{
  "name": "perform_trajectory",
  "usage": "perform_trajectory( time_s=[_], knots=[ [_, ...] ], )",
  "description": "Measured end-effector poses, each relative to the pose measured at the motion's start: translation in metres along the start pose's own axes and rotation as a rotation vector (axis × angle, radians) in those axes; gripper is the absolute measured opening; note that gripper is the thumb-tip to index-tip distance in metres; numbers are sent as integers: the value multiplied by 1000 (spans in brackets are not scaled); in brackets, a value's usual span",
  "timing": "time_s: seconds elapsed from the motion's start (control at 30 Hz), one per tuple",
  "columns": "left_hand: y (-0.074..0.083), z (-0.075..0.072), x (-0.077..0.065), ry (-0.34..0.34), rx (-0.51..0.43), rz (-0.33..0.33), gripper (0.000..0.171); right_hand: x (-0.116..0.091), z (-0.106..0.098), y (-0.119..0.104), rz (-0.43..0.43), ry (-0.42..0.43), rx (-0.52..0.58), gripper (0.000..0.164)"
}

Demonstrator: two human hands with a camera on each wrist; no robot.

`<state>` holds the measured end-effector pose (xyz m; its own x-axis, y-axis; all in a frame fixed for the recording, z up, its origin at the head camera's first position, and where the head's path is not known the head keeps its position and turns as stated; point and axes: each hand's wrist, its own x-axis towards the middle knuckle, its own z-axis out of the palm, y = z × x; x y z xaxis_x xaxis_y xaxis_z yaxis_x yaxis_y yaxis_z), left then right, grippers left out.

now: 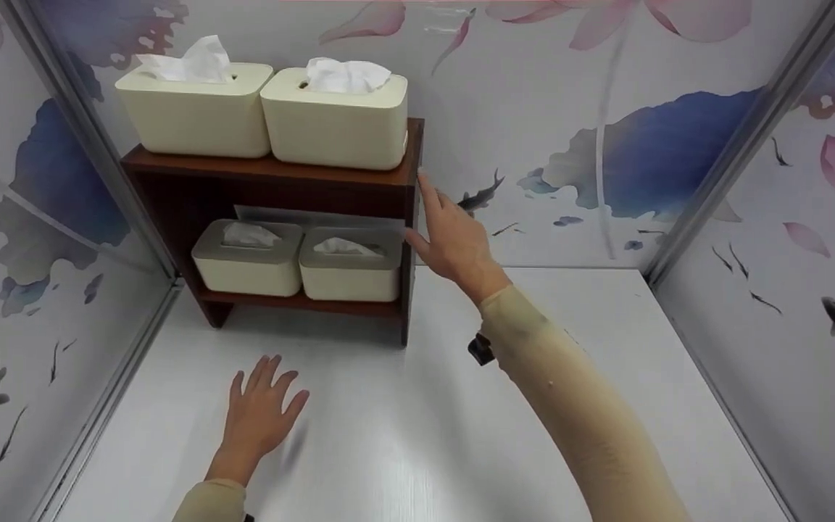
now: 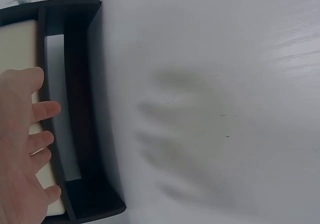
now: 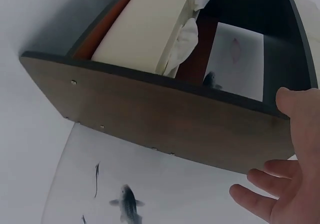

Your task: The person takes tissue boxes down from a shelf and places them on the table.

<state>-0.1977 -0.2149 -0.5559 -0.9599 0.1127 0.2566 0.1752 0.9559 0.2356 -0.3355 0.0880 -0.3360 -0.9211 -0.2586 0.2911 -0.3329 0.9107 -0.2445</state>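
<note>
A dark brown wooden shelf (image 1: pixel 415 290) stands at the back left of the white tabletop. On its top board are two cream tissue boxes (image 1: pixel 196 119) side by side, a white tissue sticking out of each. Two more tissue boxes (image 1: pixel 349 281) sit on the lower board. My right hand (image 1: pixel 457 243) is at the shelf's right side, near the top corner. In the right wrist view its thumb (image 3: pixel 286 101) lies at the panel's front edge, and the fingers extend along the outer side. In front of the shelf, my left hand (image 1: pixel 262 417) hovers with spread fingers, holding nothing.
Printed panels (image 1: pixel 533 109) with fish and flowers wall in the tabletop (image 1: pixel 555 290) at the back and both sides. Metal frame posts (image 1: pixel 744 145) stand at the back corners. A small black object (image 1: pixel 480 349) is at my right sleeve.
</note>
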Motion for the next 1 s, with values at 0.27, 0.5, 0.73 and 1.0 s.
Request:
perform_trajectory(
  time_s=[0.27, 0.5, 0.73, 1.0],
  knots=[
    [-1, -1, 0, 2, 2, -4, 45, 17, 17, -13, 0, 139, 123, 81],
    [-4, -9, 8, 56, 14, -4, 45, 21, 27, -21, 28, 279, 354, 66],
    [-2, -9, 6, 19, -4, -17, 45, 26, 28, -32, 99, 402, 346, 48],
    [-5, -12, 4, 43, 1, -29, 43, 27, 24, -32, 124, 480, 260, 44]
  ],
)
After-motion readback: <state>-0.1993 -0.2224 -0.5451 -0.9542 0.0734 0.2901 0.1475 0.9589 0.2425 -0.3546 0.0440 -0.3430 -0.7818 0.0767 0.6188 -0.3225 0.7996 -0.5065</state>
